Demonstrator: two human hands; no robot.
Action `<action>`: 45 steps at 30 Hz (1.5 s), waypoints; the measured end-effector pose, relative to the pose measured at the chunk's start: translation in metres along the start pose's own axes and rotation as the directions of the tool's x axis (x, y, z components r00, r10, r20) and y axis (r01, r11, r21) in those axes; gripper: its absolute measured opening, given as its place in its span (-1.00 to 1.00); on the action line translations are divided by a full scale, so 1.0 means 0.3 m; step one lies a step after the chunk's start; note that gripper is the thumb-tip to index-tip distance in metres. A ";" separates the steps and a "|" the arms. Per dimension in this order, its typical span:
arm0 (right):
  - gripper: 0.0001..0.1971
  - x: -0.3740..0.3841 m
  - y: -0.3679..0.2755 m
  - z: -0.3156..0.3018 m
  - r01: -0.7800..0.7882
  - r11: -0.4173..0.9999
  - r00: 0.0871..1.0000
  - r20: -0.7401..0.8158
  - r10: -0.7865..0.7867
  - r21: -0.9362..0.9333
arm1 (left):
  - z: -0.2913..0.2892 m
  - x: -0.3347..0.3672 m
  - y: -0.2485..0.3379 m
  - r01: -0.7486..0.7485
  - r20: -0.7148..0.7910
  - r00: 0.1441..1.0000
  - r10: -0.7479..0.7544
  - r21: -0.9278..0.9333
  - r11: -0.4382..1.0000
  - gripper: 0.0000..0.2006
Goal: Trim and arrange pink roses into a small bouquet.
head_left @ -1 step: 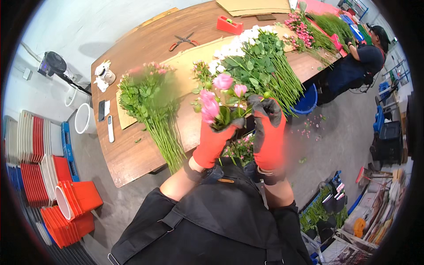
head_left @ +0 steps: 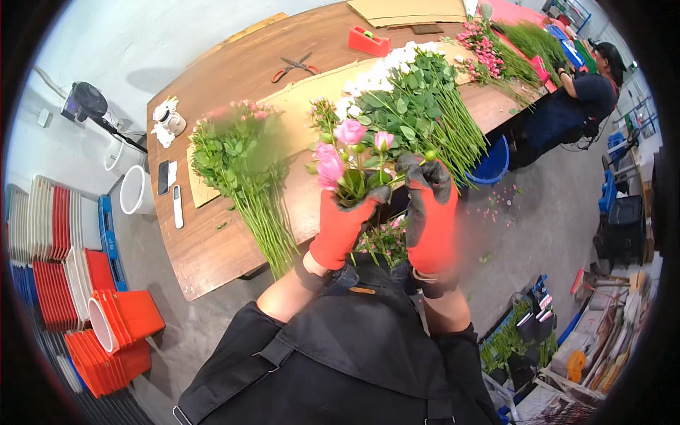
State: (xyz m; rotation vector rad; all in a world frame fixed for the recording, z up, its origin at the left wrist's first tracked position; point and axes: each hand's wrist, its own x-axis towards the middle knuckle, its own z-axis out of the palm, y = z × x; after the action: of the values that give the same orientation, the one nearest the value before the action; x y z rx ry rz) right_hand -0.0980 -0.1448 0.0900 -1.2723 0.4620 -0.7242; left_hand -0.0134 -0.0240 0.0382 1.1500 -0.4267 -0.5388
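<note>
Pink roses (head_left: pixel 330 167) with green leaves stand upright in my left hand (head_left: pixel 347 219), which wears a red glove with dark grey fingers and is closed round their stems. To the right, my right hand (head_left: pixel 429 209), gloved alike, pinches a thin green stem with a bud (head_left: pixel 430 154) at its tip. The other end of that stem runs toward the roses. A pile of white roses (head_left: pixel 407 85) with long stems lies just beyond my hands. On the left, a bunch of pink flowers (head_left: pixel 234 152) rests with its stems over the table edge. More pink blooms (head_left: pixel 386 239) show below, between my wrists.
Scissors (head_left: pixel 294 67) and a red tape dispenser (head_left: pixel 369 41) lie toward the back of the wooden table (head_left: pixel 234 64). A co-worker (head_left: pixel 567 113) stands at the far right, near a blue bucket (head_left: pixel 490 161). Stacked orange buckets (head_left: pixel 120 322) are on the floor at left.
The pink roses have shifted and tilted slightly to the left. The bud's stem has turned a little, and both hands stay closed in almost the same place.
</note>
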 end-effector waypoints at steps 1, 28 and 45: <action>-0.77 -0.012 0.022 -0.003 0.170 0.976 0.985 0.004 -0.171 -0.135 | 0.011 -0.001 0.002 0.024 -0.146 0.988 -0.044 -0.135 0.991 -0.59; -0.47 -0.095 -0.010 -0.235 0.331 0.051 0.885 0.291 -0.363 -0.942 | -0.126 0.044 0.012 0.183 -0.032 0.983 -0.183 0.021 0.983 -0.43; -0.54 -0.009 -0.100 -0.008 0.574 0.602 0.808 0.266 -0.525 -0.556 | -0.039 -0.035 -0.030 -0.149 0.029 0.989 0.148 0.318 0.936 -0.56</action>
State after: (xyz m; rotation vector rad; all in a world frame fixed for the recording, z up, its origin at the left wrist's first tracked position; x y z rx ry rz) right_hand -0.1084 -0.1484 0.1182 -2.1197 0.2293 -1.0929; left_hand -0.0166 -0.0118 0.0252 1.4137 -0.6165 -0.3469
